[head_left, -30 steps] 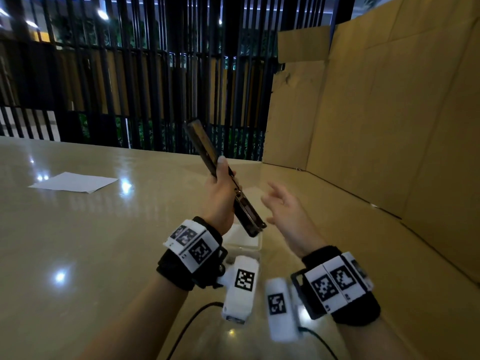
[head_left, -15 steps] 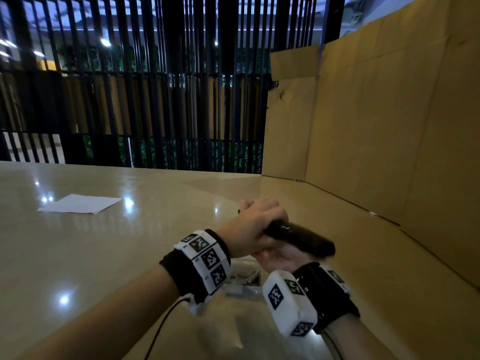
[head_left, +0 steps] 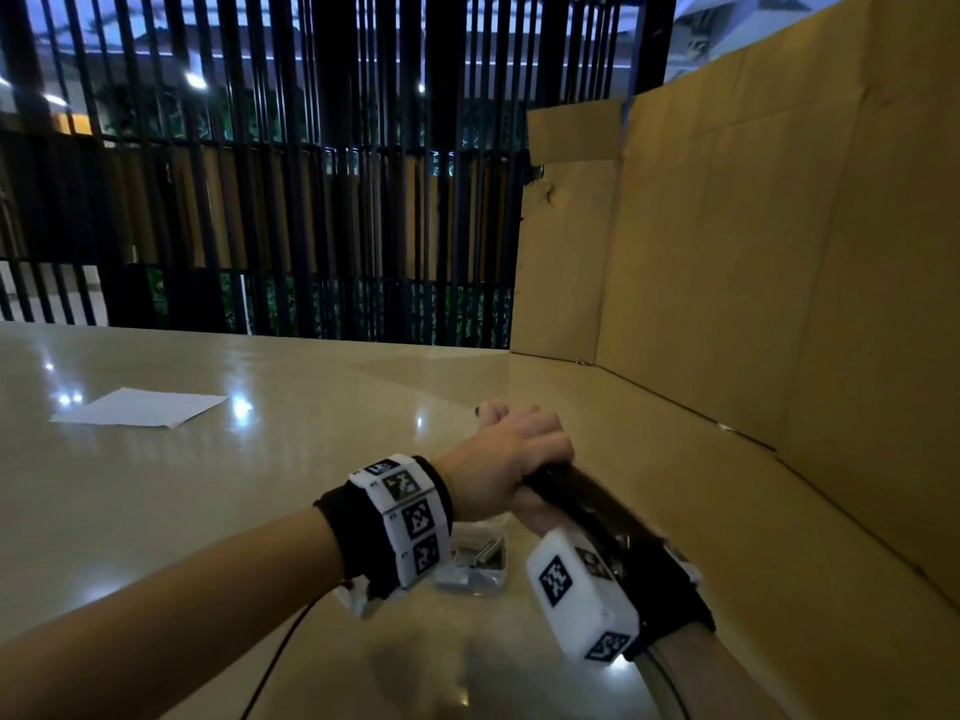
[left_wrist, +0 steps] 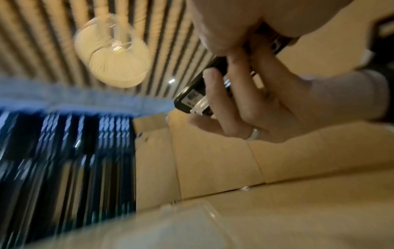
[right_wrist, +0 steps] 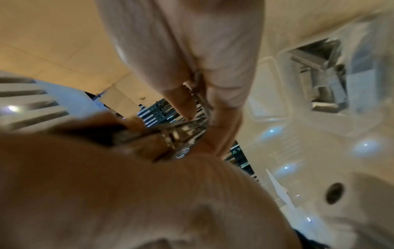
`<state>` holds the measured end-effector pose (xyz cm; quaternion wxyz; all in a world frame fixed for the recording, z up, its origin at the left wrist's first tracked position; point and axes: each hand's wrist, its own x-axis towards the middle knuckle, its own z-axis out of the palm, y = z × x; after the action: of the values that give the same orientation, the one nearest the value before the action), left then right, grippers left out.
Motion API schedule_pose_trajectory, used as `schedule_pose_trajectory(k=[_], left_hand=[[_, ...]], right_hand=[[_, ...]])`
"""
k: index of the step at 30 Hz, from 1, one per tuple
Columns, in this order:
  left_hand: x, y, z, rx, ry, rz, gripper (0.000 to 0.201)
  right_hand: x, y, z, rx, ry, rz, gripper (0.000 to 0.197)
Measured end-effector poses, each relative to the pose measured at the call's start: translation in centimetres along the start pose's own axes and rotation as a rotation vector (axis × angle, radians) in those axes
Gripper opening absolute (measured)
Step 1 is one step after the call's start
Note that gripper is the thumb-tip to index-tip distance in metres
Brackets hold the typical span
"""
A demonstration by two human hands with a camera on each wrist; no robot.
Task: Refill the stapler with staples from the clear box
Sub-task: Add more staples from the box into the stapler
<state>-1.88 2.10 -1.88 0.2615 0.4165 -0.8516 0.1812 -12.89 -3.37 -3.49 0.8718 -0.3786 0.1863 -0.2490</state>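
The black stapler (head_left: 587, 498) lies nearly level above the table, squeezed between both hands. My left hand (head_left: 519, 449) grips it from above with its fingers curled over the top. My right hand (head_left: 535, 514) cups it from below, mostly hidden in the head view. In the left wrist view the right hand's fingers (left_wrist: 245, 104) wrap round the stapler (left_wrist: 192, 99), whose front end sticks out. The clear box (head_left: 475, 561) with staples sits open on the table under my left wrist, and it also shows in the right wrist view (right_wrist: 319, 75).
A white paper sheet (head_left: 140, 407) lies far left on the glossy table (head_left: 208, 511). A tall cardboard wall (head_left: 779, 252) runs along the right side. Black vertical bars (head_left: 260, 174) stand behind the table. A thin cable (head_left: 275, 662) trails from my left wrist.
One second ago my left hand held the stapler upright and opened, with the right hand open beside it. Now the stapler is lowered and level, and both hands clasp it.
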Motion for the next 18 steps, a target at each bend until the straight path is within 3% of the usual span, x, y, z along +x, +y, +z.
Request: schedule_pose_trajectory(k=[3, 5, 9, 14, 18], left_hand=[[0.2, -0.5, -1.1, -0.131, 0.155, -0.217, 0.02], [0.4, -1.2, -2.0, -0.302, 0.253, -0.343, 0.013], [0.9, -2.6, -3.2, -0.624, 0.491, -0.607, 0.028], [0.6, -3.8, -2.7, -0.729, 0.668, -0.73, 0.031], [-0.2, -4.6, -1.4, -0.83, 0.818, -0.831, 0.037]], right_hand=[[0.3, -0.1, -0.6, 0.018, -0.011, 0.081, 0.023], [0.4, -0.4, -1.0, -0.142, 0.021, 0.119, 0.017], [0.7, -1.4, -2.5, -0.254, 0.123, 0.014, 0.037], [0.3, -2.0, -3.2, -0.354, 0.135, -0.137, 0.03], [0.3, -1.8, -3.4, -0.586, 0.22, -0.122, 0.018]])
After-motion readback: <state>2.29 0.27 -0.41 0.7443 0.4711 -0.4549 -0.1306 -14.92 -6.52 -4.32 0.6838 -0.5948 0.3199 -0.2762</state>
